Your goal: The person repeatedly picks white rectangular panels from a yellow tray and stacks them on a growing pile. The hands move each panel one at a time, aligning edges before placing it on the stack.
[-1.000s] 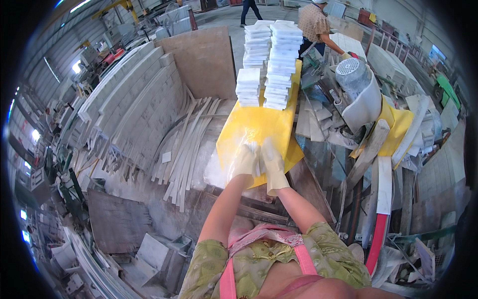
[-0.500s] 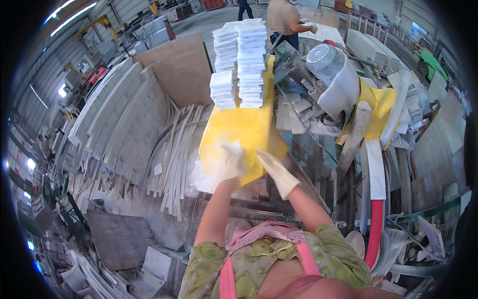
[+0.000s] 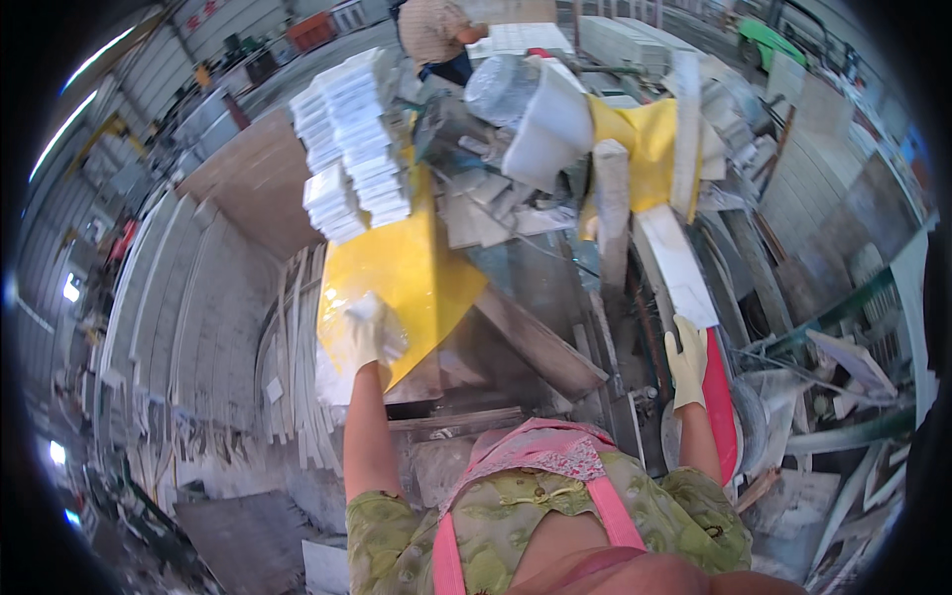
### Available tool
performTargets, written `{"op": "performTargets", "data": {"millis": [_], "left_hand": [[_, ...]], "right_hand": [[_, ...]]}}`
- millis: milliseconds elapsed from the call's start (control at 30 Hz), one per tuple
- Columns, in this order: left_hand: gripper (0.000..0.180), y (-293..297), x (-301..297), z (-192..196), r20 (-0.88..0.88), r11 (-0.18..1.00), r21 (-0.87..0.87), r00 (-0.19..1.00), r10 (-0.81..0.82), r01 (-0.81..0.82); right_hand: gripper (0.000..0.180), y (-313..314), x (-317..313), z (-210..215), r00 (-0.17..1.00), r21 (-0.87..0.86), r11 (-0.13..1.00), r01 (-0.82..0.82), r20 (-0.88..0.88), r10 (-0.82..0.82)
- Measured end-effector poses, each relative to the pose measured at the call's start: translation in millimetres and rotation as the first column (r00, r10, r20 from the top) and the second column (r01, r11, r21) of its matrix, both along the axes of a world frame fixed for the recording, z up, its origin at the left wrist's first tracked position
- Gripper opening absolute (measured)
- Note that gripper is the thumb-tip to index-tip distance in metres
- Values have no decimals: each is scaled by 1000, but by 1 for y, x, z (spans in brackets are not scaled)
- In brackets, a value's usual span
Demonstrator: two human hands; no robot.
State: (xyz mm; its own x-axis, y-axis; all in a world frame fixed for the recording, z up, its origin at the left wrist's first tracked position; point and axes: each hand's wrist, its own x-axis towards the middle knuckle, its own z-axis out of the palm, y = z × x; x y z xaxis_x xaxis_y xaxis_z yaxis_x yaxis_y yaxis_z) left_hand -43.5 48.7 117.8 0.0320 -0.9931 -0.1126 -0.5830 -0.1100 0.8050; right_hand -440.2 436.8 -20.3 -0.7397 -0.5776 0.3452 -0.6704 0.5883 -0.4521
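My left hand, in a pale glove, is over the near part of a yellow sheet. Motion and a whitish patch around its fingers hide whether it grips anything. Stretched toward the right, my right hand wears a pale glove too, its fingers apart. Its fingertips meet the near end of a long white stone strip, which lies along a red band. Beyond my left hand, stacks of white stone tiles stand on the far part of the yellow sheet.
A machine with a grey motor and white guard stands ahead, another yellow sheet beside it. Stone slabs lean at left. A wooden plank slants between my hands. Another person works at the back.
My right hand has left the yellow sheet and moved right to the white strip's end. My left hand stays over the sheet. The view has turned right.
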Motion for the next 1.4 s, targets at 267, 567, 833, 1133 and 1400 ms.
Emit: {"op": "performTargets", "data": {"millis": [267, 567, 833, 1133, 1400], "left_hand": [[66, -7, 1, -22, -288, 996, 31, 954, 85, -80], [70, -21, 7, -41, -252, 994, 47, 962, 108, -99], [82, -22, 7, -34, -201, 993, 109, 977, 73, -51], [77, -27, 10, -37, -180, 995, 94, 983, 41, -24], [69, -17, 3, -23, -256, 991, 129, 965, 54, -21]], "right_hand": [[61, 17, 15, -10, 986, 193, 978, 79, -159, -49], [45, 16, 20, 12, 917, 116, 990, 79, -397, -26], [35, 15, 15, 13, 955, 65, 996, 66, -295, -44], [34, 20, 16, 5, 932, 68, 995, 67, -360, -39], [32, 23, 21, 10, 933, 49, 997, 64, -357, -43]]}}
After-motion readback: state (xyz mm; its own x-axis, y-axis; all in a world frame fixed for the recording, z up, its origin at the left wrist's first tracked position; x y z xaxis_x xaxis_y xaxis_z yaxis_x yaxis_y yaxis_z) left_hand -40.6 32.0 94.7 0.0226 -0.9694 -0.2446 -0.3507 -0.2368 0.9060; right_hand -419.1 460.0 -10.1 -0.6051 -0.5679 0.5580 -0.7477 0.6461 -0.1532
